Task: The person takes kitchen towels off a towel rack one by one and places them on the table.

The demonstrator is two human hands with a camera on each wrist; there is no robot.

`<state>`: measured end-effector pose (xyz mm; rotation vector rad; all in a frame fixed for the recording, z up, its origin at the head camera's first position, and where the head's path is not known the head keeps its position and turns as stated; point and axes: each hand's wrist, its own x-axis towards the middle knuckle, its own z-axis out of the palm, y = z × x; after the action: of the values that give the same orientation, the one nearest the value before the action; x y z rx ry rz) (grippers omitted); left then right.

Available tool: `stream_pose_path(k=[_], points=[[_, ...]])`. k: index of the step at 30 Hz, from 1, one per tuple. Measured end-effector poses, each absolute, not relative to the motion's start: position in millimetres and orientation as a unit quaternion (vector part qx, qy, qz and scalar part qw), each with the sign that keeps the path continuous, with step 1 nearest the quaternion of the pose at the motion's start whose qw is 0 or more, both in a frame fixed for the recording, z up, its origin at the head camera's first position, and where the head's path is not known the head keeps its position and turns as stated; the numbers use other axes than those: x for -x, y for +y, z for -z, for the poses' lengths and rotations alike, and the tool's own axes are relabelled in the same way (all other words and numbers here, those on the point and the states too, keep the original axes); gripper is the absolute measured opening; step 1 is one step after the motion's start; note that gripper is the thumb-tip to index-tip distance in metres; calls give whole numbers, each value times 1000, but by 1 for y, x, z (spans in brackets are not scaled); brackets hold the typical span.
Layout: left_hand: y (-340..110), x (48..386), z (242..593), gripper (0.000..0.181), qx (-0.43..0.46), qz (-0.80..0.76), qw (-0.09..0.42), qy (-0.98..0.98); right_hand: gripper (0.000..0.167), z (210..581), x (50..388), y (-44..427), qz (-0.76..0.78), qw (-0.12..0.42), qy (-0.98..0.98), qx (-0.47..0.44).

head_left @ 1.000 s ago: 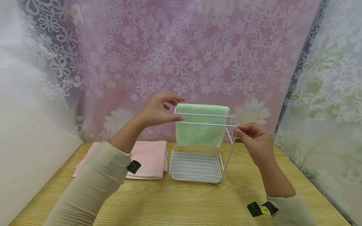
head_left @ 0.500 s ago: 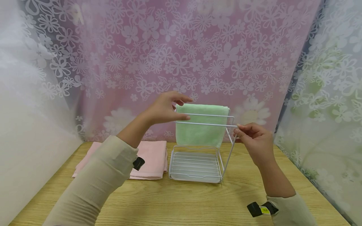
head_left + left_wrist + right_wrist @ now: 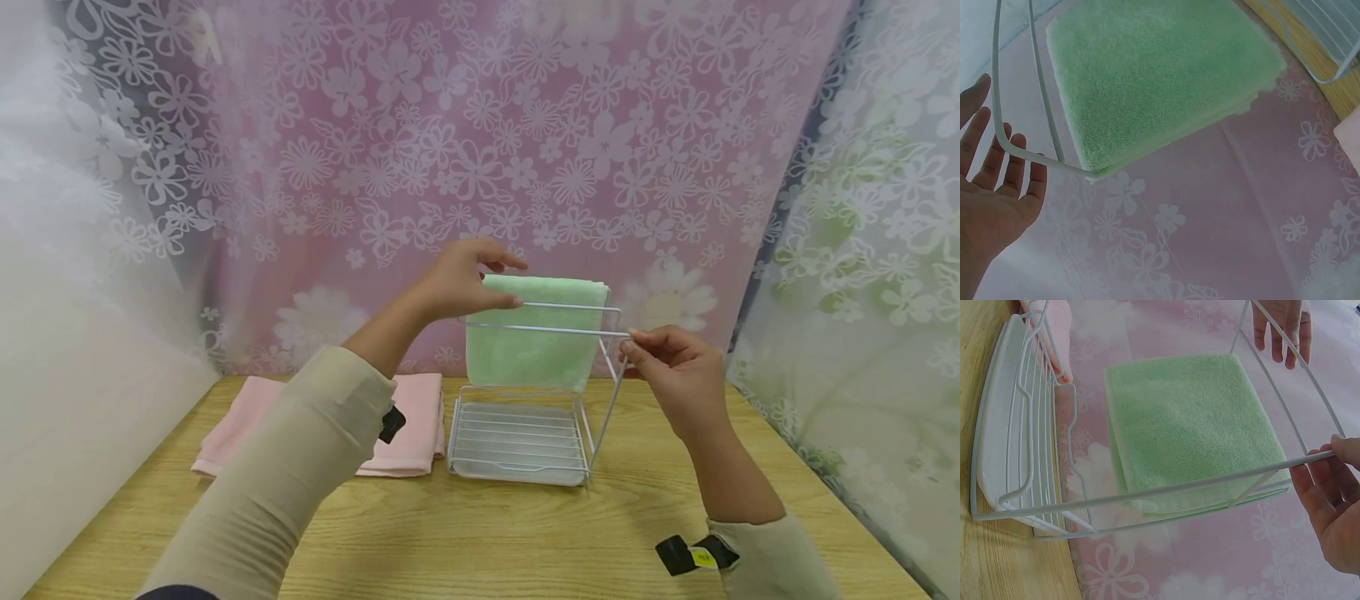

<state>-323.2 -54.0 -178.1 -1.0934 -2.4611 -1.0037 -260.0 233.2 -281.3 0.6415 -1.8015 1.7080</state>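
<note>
A white wire rack [image 3: 562, 330] stands on the table, with a folded green towel [image 3: 536, 358] hanging over its rear top bar. My right hand [image 3: 681, 375] pinches the rack's front right top corner between thumb and fingers, as the right wrist view confirms. Over the rack's upper left side is my left hand [image 3: 461, 282], thumb and fingers spread apart with the towel's top edge behind them. In the left wrist view the left hand [image 3: 1004, 206] has its fingers extended beside the top bars, gripping nothing; whether a fingertip touches a bar cannot be told.
At the rack's base lies a shallow pale tray [image 3: 517, 477] under a wire grid. Left of the rack, a folded pink towel [image 3: 422, 425] lies on the wooden table [image 3: 480, 542], partly hidden by my left sleeve. A flowered pink curtain [image 3: 480, 125] hangs behind.
My left hand has moved to the right along the rack's top, toward the middle of the green towel. The right hand keeps its pinch on the corner, and the rack and towels stay put.
</note>
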Motion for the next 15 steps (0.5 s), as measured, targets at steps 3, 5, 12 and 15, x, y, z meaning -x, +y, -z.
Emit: stream_pose_path(k=[3,5,12,15], points=[[-51,328,177,37,369,345,133,-852,9,281,260,233,-638,286,-671,-248],[-50,331,178,36,363,344,131,-856,10,281,259,232,-640,287,-670,-244],[-48,339,178,33,336,349,122,-866,18,281,260,232,-641,287,-672,-237],[-48,343,177,33,323,347,121,-872,18,280,259,232,-639,285,-675,-236]])
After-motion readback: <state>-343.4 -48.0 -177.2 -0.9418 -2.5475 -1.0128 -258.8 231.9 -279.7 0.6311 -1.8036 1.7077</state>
